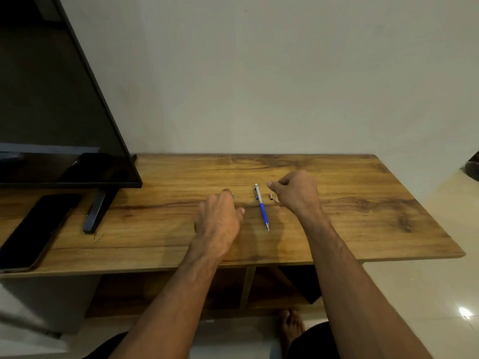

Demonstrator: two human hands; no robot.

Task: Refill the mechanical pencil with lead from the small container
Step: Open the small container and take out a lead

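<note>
A mechanical pencil (262,206) with a blue grip and silver upper body lies on the wooden table (363,203), tip pointing towards me. Just right of it lies a small silver cap (271,197). My left hand (220,216) is to the pencil's left, knuckles up, fingers curled around a small teal thing (232,196), apparently the lead container, of which only an edge peeks out. My right hand (298,194) hovers right of the pencil, beside the cap, fingers curled in and thumb pointing left. No lead is visible between its fingers.
A black flat screen (51,112) on a dark foot (97,213) stands at the table's left. A black phone (33,231) lies near the front left edge. The wall runs along the table's back. Open shelves and my bare foot (291,325) are below.
</note>
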